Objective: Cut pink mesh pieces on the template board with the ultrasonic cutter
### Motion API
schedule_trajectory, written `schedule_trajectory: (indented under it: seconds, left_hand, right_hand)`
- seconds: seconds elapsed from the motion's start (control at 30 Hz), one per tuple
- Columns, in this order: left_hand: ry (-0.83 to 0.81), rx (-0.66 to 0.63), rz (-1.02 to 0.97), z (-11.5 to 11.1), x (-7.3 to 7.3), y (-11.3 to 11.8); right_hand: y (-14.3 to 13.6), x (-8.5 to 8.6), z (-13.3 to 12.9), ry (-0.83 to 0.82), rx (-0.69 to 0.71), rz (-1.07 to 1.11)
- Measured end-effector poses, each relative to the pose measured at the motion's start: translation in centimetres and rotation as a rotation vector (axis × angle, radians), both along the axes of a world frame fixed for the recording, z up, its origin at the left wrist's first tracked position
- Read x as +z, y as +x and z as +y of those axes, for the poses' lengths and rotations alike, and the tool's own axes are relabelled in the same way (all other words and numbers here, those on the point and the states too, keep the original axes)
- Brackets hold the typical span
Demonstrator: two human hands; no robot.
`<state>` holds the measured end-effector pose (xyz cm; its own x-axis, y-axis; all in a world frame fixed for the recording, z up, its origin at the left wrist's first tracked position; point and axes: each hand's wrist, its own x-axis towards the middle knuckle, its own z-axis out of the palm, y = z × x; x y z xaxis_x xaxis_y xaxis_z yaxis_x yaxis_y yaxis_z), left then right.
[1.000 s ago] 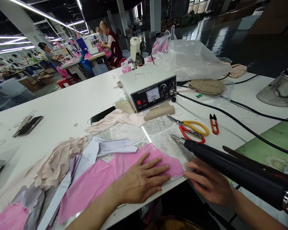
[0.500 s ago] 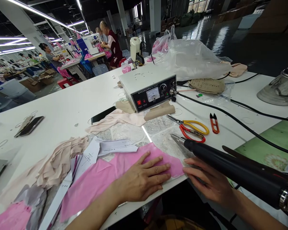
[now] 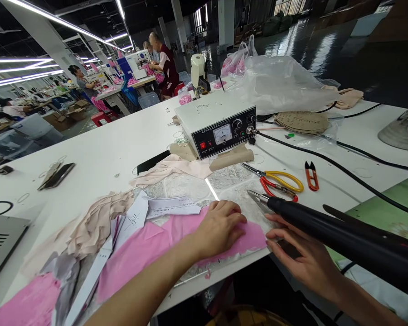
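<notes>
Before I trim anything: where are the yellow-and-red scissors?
In the head view, the scissors lie right of centre, just left of the orange snips.

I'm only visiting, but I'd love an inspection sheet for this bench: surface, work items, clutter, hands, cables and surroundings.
Surface: white table, partly covered by a stone-patterned mat.
Work items: pink cloth spread near the table's front edge; black handheld tool, metal tip over the mat, no hand around it.
Clutter: scissors, red snips, white paper strips, beige cloth pile.
Hands: left hand on the pink cloth, fingers curled; right hand at the cloth's right end, fingers extended. Whether either pinches it is unclear.
Cables: black cable from the control box, running off rightward.
Surroundings: people at sewing machines behind; glossy dark floor.
</notes>
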<state>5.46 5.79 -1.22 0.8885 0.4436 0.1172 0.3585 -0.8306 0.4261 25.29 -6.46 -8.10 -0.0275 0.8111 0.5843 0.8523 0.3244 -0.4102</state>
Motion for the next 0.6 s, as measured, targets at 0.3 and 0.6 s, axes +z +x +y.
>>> schedule_trajectory:
  seconds: [0.3,0.6]
  left_hand:
    - [-0.018,0.006,-0.054,1.6,-1.1,0.7]
    - [0.153,-0.228,-0.006,0.5,-0.3,-1.0]
  right_hand:
    - [0.4,-0.6,1.2,0.03,-0.072,-0.017]
    - [2.0,-1.2,-0.2,0.13,0.055,-0.08]
